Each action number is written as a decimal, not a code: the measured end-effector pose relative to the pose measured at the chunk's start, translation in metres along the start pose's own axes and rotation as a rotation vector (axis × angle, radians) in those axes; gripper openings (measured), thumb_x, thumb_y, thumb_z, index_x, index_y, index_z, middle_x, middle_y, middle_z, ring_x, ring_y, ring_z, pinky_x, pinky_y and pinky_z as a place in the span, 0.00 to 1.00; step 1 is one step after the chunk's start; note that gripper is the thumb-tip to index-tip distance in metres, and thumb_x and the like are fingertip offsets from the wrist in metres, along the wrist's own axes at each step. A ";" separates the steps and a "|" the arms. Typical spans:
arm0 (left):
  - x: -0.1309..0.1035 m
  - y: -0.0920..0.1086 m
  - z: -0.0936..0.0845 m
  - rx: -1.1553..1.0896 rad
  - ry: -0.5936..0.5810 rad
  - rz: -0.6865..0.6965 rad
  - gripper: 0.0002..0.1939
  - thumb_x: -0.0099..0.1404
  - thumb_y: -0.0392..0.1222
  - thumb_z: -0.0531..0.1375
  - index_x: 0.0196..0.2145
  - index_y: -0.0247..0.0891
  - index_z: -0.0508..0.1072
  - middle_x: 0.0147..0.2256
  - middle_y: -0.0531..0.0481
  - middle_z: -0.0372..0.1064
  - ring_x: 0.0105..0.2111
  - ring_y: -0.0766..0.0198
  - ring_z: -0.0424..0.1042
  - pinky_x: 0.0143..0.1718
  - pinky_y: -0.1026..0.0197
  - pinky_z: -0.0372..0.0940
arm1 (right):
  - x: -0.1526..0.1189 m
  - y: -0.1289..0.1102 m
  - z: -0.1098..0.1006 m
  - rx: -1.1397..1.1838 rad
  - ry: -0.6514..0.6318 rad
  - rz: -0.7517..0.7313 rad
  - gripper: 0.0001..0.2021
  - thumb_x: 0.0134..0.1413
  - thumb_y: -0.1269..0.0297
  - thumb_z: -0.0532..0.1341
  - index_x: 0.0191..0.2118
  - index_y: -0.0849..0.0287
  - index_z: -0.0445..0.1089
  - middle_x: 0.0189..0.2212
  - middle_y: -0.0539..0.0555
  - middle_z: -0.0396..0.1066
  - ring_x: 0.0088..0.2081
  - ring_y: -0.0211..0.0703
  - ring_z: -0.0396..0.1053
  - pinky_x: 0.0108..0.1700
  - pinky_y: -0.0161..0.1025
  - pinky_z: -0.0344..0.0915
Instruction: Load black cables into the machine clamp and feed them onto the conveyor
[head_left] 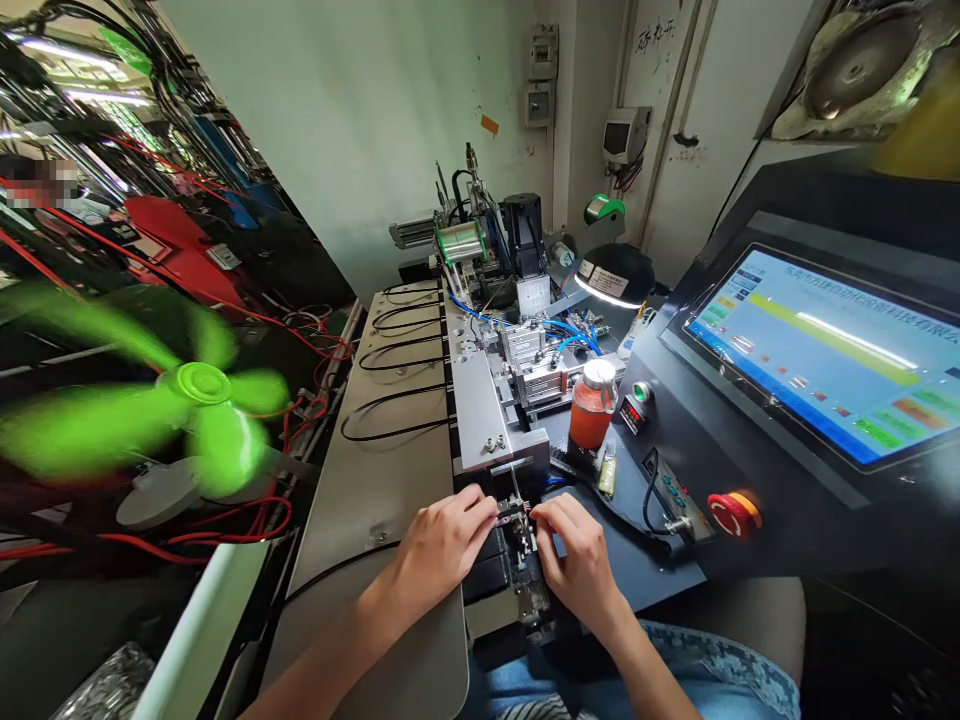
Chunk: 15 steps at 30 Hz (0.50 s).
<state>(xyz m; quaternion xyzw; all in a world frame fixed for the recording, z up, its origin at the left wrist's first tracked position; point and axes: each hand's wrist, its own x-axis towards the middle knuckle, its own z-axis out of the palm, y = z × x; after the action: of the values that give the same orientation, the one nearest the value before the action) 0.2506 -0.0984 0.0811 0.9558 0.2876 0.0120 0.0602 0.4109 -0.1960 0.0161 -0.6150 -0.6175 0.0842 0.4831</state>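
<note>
My left hand (450, 535) is at the left side of a small metal fixture (523, 545), its fingertips pinched together at the fixture's upper end. On the other side my right hand (574, 545) has its fingers bent and pressed close at the same spot. Whatever lies between the fingertips of either hand is too small to make out. Just beyond the hands is a flat metal plate (480, 410) with bolts. Black cables (397, 400) lie in loops across the beige table (375, 480) on the left, one of them running under my left forearm.
A red jar (591, 415) and a small bottle (607, 472) stand right of the machine. Further right are a red stop button (733, 514) and a touch screen (832, 350). A green fan (202, 385) spins at left. A lamp (613, 275) shines behind the jar.
</note>
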 end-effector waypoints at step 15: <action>0.002 0.002 0.002 -0.044 0.026 0.010 0.11 0.69 0.37 0.48 0.33 0.40 0.68 0.33 0.51 0.68 0.30 0.64 0.70 0.32 0.65 0.61 | -0.010 -0.021 -0.024 0.127 0.141 0.022 0.09 0.61 0.72 0.50 0.37 0.58 0.66 0.25 0.52 0.66 0.26 0.41 0.66 0.29 0.36 0.62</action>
<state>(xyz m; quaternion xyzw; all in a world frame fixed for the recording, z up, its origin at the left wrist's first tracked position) 0.2531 -0.0988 0.0795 0.9554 0.2834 0.0310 0.0772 0.4118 -0.2208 0.0387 -0.5942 -0.5685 0.0848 0.5626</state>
